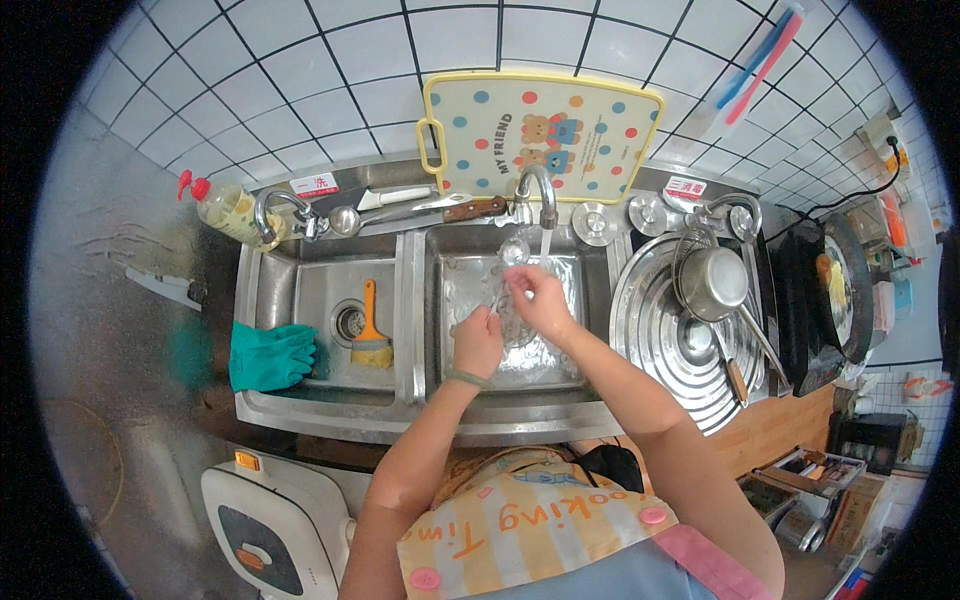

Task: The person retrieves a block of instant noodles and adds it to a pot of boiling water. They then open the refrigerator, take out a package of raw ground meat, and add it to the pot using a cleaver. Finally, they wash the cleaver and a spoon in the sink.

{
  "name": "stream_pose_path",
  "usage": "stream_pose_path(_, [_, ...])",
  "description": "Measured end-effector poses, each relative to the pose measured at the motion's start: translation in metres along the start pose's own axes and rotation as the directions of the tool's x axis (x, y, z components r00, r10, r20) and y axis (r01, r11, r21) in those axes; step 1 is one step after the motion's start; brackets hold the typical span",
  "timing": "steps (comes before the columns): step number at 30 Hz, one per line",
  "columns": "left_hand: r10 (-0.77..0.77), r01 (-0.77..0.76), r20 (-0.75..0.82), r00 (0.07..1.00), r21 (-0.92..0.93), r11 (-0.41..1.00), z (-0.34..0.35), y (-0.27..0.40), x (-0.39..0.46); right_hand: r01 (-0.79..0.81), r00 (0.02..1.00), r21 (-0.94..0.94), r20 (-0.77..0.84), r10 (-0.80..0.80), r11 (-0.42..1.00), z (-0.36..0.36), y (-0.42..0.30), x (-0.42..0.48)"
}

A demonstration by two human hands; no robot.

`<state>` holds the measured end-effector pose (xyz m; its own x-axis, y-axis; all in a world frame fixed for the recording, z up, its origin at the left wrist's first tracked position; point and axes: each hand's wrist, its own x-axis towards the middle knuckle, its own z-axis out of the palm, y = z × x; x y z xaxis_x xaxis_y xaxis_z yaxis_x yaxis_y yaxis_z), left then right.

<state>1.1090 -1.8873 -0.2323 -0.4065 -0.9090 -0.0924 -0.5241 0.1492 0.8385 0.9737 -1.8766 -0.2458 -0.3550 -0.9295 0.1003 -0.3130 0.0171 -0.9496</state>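
My left hand (pixel 478 341) grips the thin handle of a shiny metal utensil, seemingly a spoon (pixel 514 251), over the middle sink basin (pixel 457 292). Its rounded end points away from me, towards the tap. The fingers of my right hand (pixel 546 304) are curled together at the utensil's neck, partly hiding it. From the curved middle tap (pixel 537 180), a stream of water (pixel 545 246) falls just beyond my right fingers. The basin's floor looks wet and glossy.
The left basin holds an orange-handled brush (pixel 369 326); teal rubber gloves (pixel 274 356) drape its edge. Knives and a ladle (pixel 345 221) lie along the back ledge. A small metal pot (pixel 715 283) and a knife (pixel 735 379) rest on the ringed metal lid (pixel 645 337) at right.
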Motion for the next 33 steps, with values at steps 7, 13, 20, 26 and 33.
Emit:
stream_pose_path(7, [0.045, -0.049, -0.029, 0.999, -0.129, 0.99, -0.005, 0.014, 0.008, 0.163, 0.987, 0.008, -0.003, -0.163, 0.987, -0.002, -0.017, -0.013])
stream_pose_path(13, [-0.03, 0.045, 0.045, 0.999, -0.36, 0.932, 0.001, 0.008, 0.012, -0.428, 0.884, 0.761, 0.239, 0.402, 0.487, 0.001, -0.014, -0.009])
stream_pose_path(20, [-0.034, 0.044, 0.057, 0.998, -0.185, 0.982, 0.002, 0.01, -0.004, -0.519, 0.802, 0.641, 0.137, 0.581, 0.566, 0.001, 0.004, 0.012])
stream_pose_path(26, [-0.293, 0.402, 0.316, 0.902, -0.373, 0.836, -0.008, 0.01, -0.009, -0.296, 0.95, -0.223, -0.166, 0.263, 0.929, -0.004, 0.033, 0.026])
stream_pose_path(33, [-0.264, 0.316, 0.207, 0.942, -0.279, 0.907, -0.01, -0.009, -0.009, -0.588, 0.772, 0.64, 0.261, 0.58, 0.495, 0.001, 0.027, 0.023])
